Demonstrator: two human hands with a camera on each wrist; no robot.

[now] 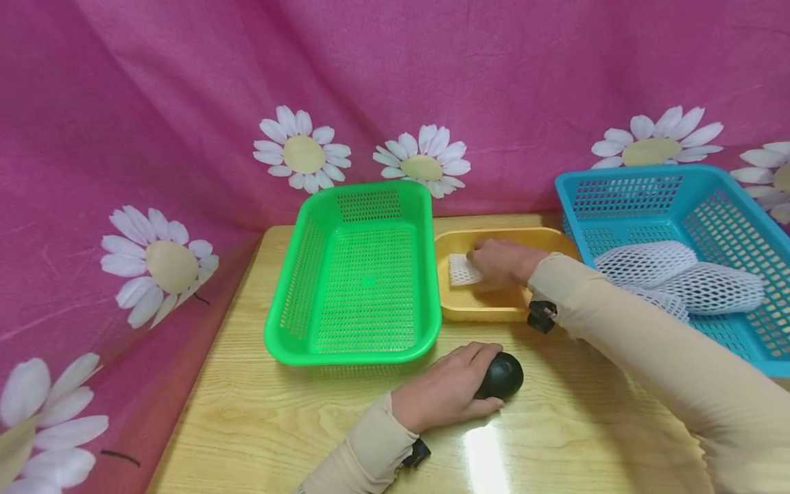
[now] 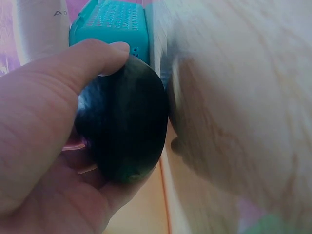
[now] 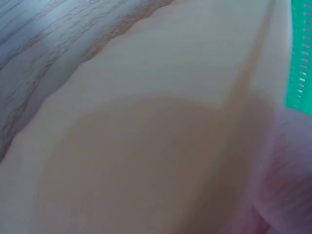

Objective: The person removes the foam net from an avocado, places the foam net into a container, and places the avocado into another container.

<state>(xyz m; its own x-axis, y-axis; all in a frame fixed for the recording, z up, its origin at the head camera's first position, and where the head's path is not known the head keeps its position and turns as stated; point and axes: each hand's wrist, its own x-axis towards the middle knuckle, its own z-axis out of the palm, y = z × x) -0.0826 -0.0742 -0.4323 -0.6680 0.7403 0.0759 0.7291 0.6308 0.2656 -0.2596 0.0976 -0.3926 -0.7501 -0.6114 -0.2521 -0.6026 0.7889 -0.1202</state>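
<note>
My left hand (image 1: 446, 390) grips a glossy black oval fruit (image 1: 503, 376) low over the front of the table. In the left wrist view the thumb lies along one side of the fruit (image 2: 126, 122) and the fingers curl under the other. Farther back, my right hand (image 1: 503, 264) reaches down into a yellow basin (image 1: 487, 313). It grips a white foam net sleeve (image 1: 461, 269), whose end sticks out to the left of the fingers. The fingertips are hidden beneath the hand. In the right wrist view the basin wall (image 3: 146, 63) fills most of the picture.
A green basket (image 1: 370, 288) stands left of the yellow basin. On the right, a blue basket (image 1: 629, 178) holds several plump white foam nets (image 1: 710, 288). A pink flowered cloth (image 1: 512, 89) hangs behind the wooden table (image 1: 247, 425) and along its left side.
</note>
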